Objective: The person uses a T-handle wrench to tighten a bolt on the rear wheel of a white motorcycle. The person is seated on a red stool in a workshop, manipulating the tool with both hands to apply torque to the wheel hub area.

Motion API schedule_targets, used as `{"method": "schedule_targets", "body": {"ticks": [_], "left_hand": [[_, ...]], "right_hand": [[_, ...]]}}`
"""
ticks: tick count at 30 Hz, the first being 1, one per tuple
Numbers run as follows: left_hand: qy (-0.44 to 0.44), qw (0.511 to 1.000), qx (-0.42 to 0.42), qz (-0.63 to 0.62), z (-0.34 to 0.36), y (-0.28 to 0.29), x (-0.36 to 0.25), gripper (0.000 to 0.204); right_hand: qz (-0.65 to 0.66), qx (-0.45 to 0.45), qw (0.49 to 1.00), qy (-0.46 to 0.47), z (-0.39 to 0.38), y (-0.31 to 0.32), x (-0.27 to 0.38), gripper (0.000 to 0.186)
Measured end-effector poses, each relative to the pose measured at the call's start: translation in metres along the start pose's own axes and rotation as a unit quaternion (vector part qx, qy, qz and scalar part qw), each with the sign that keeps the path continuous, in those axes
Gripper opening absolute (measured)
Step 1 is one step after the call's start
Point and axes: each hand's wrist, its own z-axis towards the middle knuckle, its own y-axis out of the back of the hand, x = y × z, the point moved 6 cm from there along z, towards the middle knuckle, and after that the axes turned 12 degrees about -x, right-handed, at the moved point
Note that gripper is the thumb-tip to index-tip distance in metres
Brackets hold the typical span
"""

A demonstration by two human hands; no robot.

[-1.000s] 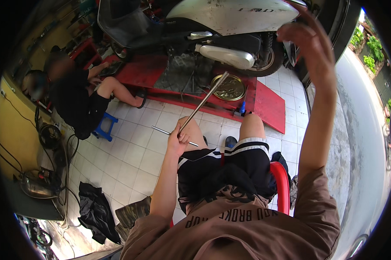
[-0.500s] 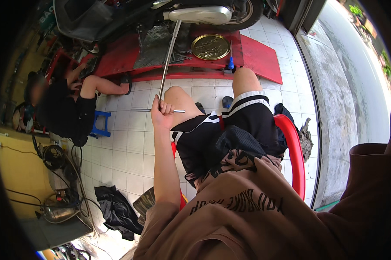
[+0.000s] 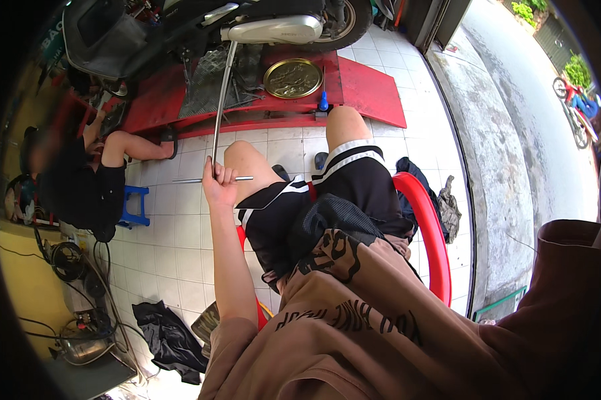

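My left hand (image 3: 221, 190) is closed around a long T-handle wrench (image 3: 223, 93), where its shaft meets the crossbar. The crossbar sticks out on both sides of my fingers. The shaft slants away from me, and its far end reaches the lower edge of a silver cover (image 3: 272, 30) on a motorbike (image 3: 170, 33); whether it sits on a bolt there I cannot tell. My right hand is out of the picture; only a wide brown sleeve (image 3: 567, 267) shows at the right.
The motorbike stands over a red lift platform (image 3: 364, 87). On the platform lie a round gold tray (image 3: 294, 78) and a blue-handled screwdriver (image 3: 324, 100). At the left a person (image 3: 80, 167) sits by a blue stool (image 3: 135, 205). Dark cloths (image 3: 169, 340) and cables lie around.
The whole view has shifted, so the scene sits further left in it. My left hand keeps its hold on the T-handle wrench. A red bicycle or motorbike now shows on the street.
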Motion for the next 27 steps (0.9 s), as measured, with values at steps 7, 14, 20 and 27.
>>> {"method": "schedule_targets", "body": {"ticks": [7, 14, 20, 27], "left_hand": [[0.008, 1.000, -0.013, -0.012, 0.002, -0.003, 0.001, 0.045], [-0.006, 1.000, -0.007, 0.013, 0.000, -0.004, 0.001, 0.045], [0.005, 0.999, -0.043, 0.030, 0.002, 0.001, 0.003, 0.044], [-0.004, 0.998, 0.009, 0.063, 0.008, 0.008, -0.002, 0.043]], "right_hand": [[0.019, -0.024, 0.999, -0.033, -0.001, 0.010, -0.018, 0.051], [0.069, 0.010, 0.994, -0.079, -0.026, -0.021, -0.032, 0.049], [0.101, 0.034, 0.991, -0.083, -0.022, -0.044, -0.041, 0.047], [0.144, 0.056, 0.987, -0.050, 0.001, -0.068, -0.044, 0.045]]}}
